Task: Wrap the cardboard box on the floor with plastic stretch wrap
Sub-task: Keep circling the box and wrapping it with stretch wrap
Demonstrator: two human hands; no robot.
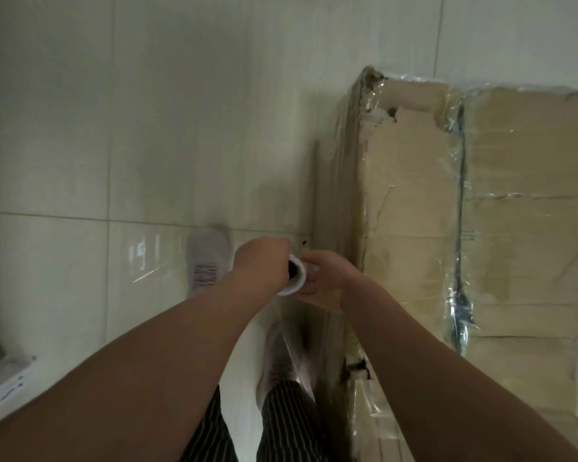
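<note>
**A:** What worried you most at that moment?

**B:** The film. The cardboard box [414, 228] had ragged, torn card along its far edge and at one near corner. I judged that a taut sheet dragged over those edges could snag and split. The side face nearest the person lay under glossy film [339, 181], but the broad top showed only bands of it. A split there would have left a slack layer.

**A:** And the grip?

**B:** Both hands were on the upper end of the stretch wrap roll [296, 278]. The roll stood roughly upright and was seen end-on, with its dark core hole showing. The left hand [261, 261] had its fingers curled over the rim from the left. The right hand [324, 281] was wrapped round it from the right. With both hands at one end, I thought the lower end could swing and the film could bunch into a rope.

**A:** The feet?

**B:** One shoe [207, 258] stood on the floor [80, 128] just left of the roll. The other shoe [281, 355] was below the roll, seemingly behind a clear stretch of film. Treading on that sheet looked a fair risk.

**A:** Where did the box lie relative to the hands?

**B:** It lay on the floor to their right, with its side face just beside the right hand. I could not tell whether they touched. The box ran on past the picture's right edge.
</note>
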